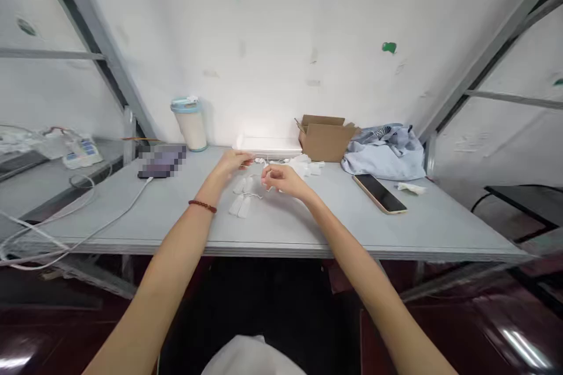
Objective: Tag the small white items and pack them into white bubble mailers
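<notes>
Several white tags (240, 205) with thin white strings lie on the table in front of me, near my hands. My left hand (233, 164), with a brown bead bracelet on the wrist, is just above the table with its fingers pinched together. A small step to the right, my right hand (280, 179) is curled with thumb and fingertips together. Whatever either pinch holds is too small to make out. Behind my right hand lies a pile of more white tags (303, 165).
Behind the hands are a stack of white sheets or trays (270, 145), an open cardboard box (328, 140) and a crumpled blue cloth (385, 155). A phone (380, 193) and a crumpled tissue (411, 188) lie right. A lidded cup (191, 126) and a charging phone (160, 163) stand left.
</notes>
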{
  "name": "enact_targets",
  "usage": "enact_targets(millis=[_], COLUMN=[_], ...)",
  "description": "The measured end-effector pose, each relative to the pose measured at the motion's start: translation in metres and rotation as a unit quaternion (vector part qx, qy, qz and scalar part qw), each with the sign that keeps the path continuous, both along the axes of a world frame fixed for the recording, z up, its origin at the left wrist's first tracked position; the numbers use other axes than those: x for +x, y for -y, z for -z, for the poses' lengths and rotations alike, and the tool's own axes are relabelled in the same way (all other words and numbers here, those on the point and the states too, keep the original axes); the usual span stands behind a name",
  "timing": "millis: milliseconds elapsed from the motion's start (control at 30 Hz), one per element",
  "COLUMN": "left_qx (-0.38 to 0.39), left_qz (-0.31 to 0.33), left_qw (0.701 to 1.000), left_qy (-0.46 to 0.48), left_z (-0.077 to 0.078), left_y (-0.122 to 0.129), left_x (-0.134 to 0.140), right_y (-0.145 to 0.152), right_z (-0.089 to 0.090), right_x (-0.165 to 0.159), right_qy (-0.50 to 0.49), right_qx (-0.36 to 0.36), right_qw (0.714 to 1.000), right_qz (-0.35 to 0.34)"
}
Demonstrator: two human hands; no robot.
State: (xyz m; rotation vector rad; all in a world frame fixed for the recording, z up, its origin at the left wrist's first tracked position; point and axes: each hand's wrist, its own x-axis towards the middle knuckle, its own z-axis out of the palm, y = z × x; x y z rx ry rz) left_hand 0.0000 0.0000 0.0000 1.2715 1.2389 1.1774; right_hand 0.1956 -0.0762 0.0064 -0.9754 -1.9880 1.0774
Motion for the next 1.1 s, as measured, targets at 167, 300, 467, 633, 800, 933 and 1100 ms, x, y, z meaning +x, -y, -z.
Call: enact_targets(millis=[167,300,467,633,800,933,1100], left_qx=[0.007,0.001,0.009,0.013,0.008,0.0,-0.002], left_qz=[0.105,0.159,0.193,0.205,0.199,0.204,0.216], left_qw=[0.993,0.983,0.975,0.971,0.97,0.968,0.965], left_qy=[0.058,0.089,0.114,0.127,0.141,0.144,0.146], left_z=[-0.004,-0.005,-0.006,-0.006,-0.006,-0.008,-0.01], left_y=[0.006,0.009,0.011,0.011,0.01,0.011,0.013], left_x=[0.005,0.006,0.008,0.01,0.01,0.01,0.011], right_y=[-0.006,-0.008,-0.008,-0.007,-0.006,-0.006,-0.003], right_z=[0.009,0.011,0.011,0.009,0.007,0.006,0.004], right_x=[-0.002,-0.002,-0.001,-0.001,-0.001,-0.001,-0.001], right_qy=[-0.006,-0.01,-0.019,-0.056,-0.086,-0.093,-0.092], right_qx=[0.098,0.122,0.093,0.022,-0.007,-0.014,-0.032], right_qw=[0.993,0.989,0.992,0.996,0.995,0.994,0.993], right_qz=[0.064,0.088,0.079,0.067,0.059,0.06,0.065])
